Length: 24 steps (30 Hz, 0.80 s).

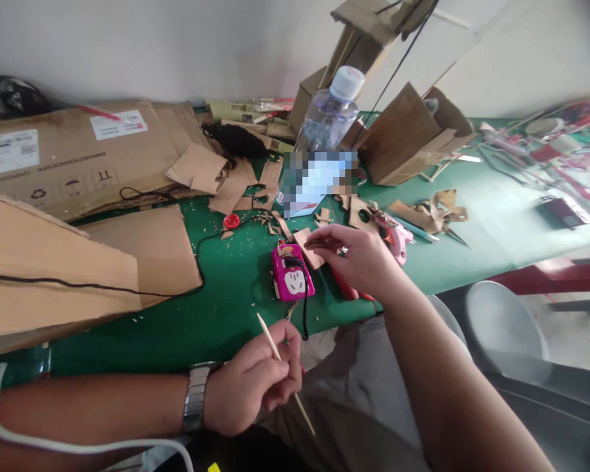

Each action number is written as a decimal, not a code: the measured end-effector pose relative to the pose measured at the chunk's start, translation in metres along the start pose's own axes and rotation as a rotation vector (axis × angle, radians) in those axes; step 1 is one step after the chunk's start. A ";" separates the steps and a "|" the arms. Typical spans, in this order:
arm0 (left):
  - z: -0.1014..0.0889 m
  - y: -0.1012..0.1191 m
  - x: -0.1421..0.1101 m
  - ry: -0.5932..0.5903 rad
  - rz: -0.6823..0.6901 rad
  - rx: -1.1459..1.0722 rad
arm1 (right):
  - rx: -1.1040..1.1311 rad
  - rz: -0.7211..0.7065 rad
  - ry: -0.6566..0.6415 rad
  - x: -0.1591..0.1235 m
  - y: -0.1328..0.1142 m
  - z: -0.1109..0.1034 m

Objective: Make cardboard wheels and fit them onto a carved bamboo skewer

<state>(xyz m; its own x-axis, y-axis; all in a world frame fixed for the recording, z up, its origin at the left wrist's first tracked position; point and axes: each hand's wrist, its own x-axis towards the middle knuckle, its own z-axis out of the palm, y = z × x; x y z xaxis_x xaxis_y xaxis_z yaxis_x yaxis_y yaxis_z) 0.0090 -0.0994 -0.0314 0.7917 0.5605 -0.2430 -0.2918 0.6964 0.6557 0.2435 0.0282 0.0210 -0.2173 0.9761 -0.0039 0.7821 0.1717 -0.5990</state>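
My left hand (pixel 260 380), with a metal watch on its wrist, is closed around a thin wooden stick (pixel 270 337) with a pointed upper end. The stick slants down across the fingers above my lap. Over the table, my right hand (pixel 356 255) pinches a small dark brown flat piece (pixel 317 244); what it is I cannot make out. Just beneath those fingertips lies a cardboard strip (pixel 309 252). To the left of this hand sits a magenta power socket block (pixel 294 272) with a black cable plugged in. A red-handled tool (pixel 344 285) lies partly hidden under my right hand.
A pink glue gun (pixel 396 239) lies beyond my right hand. Cardboard scraps (pixel 233 187), a red cap (pixel 231 221) and a clear bottle (pixel 327 118) are on the green table (pixel 236 262). Large cardboard pieces (pixel 54 262) fill the left; a cardboard box (pixel 403 144) stands behind.
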 end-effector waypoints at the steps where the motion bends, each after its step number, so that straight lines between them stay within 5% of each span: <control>1: 0.001 0.000 -0.001 -0.010 -0.005 0.022 | 0.028 -0.010 0.061 -0.001 -0.003 -0.001; 4: 0.004 0.003 -0.005 -0.083 -0.029 0.153 | 0.162 -0.097 0.177 -0.002 -0.015 0.000; 8: 0.005 0.012 -0.008 -0.201 -0.032 0.355 | 0.261 -0.306 0.102 -0.004 -0.042 0.008; 13: 0.002 0.020 -0.004 -0.303 -0.087 0.545 | 0.183 -0.371 0.024 -0.015 -0.078 0.032; 17: -0.001 0.014 -0.002 -0.349 -0.108 0.491 | -0.003 -0.374 -0.135 -0.020 -0.096 0.059; 24: -0.005 0.005 -0.011 -0.284 0.157 0.291 | -0.190 -0.275 -0.410 -0.007 -0.102 0.074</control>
<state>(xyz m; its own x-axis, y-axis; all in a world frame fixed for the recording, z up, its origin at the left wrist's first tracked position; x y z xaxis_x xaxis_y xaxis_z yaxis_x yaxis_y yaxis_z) -0.0031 -0.1001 -0.0291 0.8779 0.4757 0.0552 -0.2891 0.4346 0.8529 0.1221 -0.0062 0.0229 -0.6101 0.7658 -0.2034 0.7482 0.4722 -0.4661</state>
